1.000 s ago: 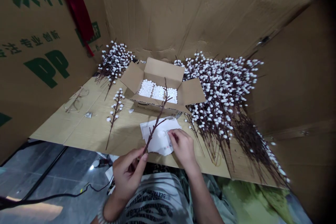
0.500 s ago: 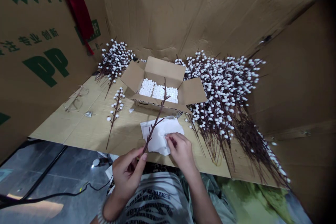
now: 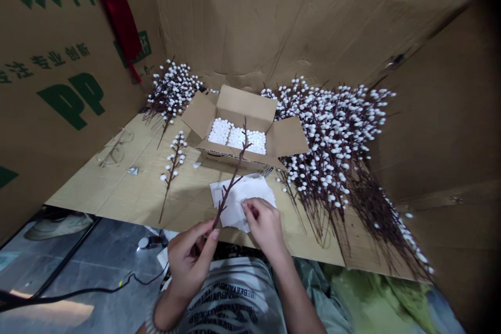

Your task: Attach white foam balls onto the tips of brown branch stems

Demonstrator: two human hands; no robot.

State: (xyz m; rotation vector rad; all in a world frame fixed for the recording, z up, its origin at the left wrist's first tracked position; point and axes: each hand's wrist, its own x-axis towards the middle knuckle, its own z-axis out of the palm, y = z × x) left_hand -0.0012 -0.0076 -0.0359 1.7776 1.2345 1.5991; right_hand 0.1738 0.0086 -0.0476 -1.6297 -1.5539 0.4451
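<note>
Between the thumb and fingers of my left hand [image 3: 193, 255] is the lower end of a bare brown artificial branch [image 3: 231, 183], tilted up in front of the box. My right hand [image 3: 264, 224] is closed in a pinch over the white paper sheets [image 3: 230, 214]; whatever its fingertips hold is too small to make out. Behind the paper stands an open cardboard box [image 3: 235, 162] filled with white foam berries [image 3: 237, 137]. To the left lies a branch with white berries [image 3: 172, 162].
A large heap of white-berried branches [image 3: 324, 141] lies at right, beside bare brown stems [image 3: 371, 198]. A smaller bunch [image 3: 172, 86] sits back left. Eyeglasses [image 3: 115, 148] rest near the left edge. Cardboard walls [image 3: 313, 21] enclose the table [image 3: 117, 193].
My right hand has shifted slightly left over the paper, toward the branch. The left hand and its branch have hardly moved. A shoe now shows on the floor at left.
</note>
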